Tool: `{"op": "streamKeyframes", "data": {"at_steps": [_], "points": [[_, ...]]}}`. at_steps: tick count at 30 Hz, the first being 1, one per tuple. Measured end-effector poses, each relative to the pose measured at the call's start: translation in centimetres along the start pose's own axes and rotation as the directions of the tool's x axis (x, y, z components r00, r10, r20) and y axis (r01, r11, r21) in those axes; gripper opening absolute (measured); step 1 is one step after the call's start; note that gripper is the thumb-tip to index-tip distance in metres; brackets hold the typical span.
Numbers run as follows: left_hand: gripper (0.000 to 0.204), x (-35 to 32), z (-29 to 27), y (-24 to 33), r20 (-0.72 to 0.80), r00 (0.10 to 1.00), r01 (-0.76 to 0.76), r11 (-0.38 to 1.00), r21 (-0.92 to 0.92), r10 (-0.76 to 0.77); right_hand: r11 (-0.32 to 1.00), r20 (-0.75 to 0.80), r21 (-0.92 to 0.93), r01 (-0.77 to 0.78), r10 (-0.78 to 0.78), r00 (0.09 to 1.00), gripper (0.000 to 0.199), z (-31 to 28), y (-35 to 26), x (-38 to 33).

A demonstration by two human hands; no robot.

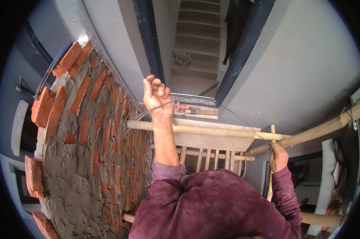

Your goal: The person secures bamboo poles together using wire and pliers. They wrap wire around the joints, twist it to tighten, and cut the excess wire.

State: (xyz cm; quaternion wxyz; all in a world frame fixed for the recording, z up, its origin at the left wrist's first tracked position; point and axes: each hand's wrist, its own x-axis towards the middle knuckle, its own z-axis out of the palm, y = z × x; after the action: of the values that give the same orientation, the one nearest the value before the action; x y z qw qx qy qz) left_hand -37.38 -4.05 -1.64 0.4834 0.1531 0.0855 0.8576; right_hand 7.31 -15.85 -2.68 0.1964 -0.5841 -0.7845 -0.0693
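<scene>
Fingers of our left hand (156, 95) are clenched into a fist around the end of a thin wire (227, 109), held up just beside the brick wall (88, 131) and above the horizontal bamboo pole (212, 130). From that fist the wire arcs rightward and down, its long axis running left to right across the doorway (200, 47), to our right hand (278, 156). We keep the right hand closed around the wire's other end where an upright bamboo stick (272, 131) crosses the pole; the exact finger pinch is too small to make out. A hammer (194, 110) with a red grip lies on the ledge behind the wire, pointing left to right.
</scene>
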Motion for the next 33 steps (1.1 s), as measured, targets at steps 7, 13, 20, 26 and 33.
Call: {"op": "streamKeyframes", "data": {"at_steps": [7,13,20,26,33], "points": [[0.036,-2.6,-5.8,-4.5,-0.346,0.918,0.172,0.98,-0.097,-0.195,0.999,-0.055,0.018,-0.03,0.031,0.998,0.008,-0.3,1.5,0.8],[0.057,-4.7,-8.8,-4.5,0.006,0.98,0.195,0.967,-0.163,-0.197,0.965,0.163,-0.261,-0.013,0.057,0.985,0.008,-0.6,3.0,1.2],[0.06,-4.0,-7.6,-3.7,0.151,0.974,0.2,0.956,-0.213,-0.17,0.951,0.34,-0.287,0.115,-0.011,0.94,0.018,-0.3,3.7,1.9],[0.037,-3.9,-11.7,-8.9,-0.451,0.801,0.53,0.817,0.227,-0.394,0.853,0.828,-0.251,0.458,-0.056,0.558,0.013,5.7,8.4,-2.0],[0.035,-13.6,-23.1,-7.5,-0.371,0.481,0.777,0.582,-0.239,-0.794,0.789,0.659,0.124,0.602,-0.519,0.544,0.014,-1.7,2.8,-0.3]]}}
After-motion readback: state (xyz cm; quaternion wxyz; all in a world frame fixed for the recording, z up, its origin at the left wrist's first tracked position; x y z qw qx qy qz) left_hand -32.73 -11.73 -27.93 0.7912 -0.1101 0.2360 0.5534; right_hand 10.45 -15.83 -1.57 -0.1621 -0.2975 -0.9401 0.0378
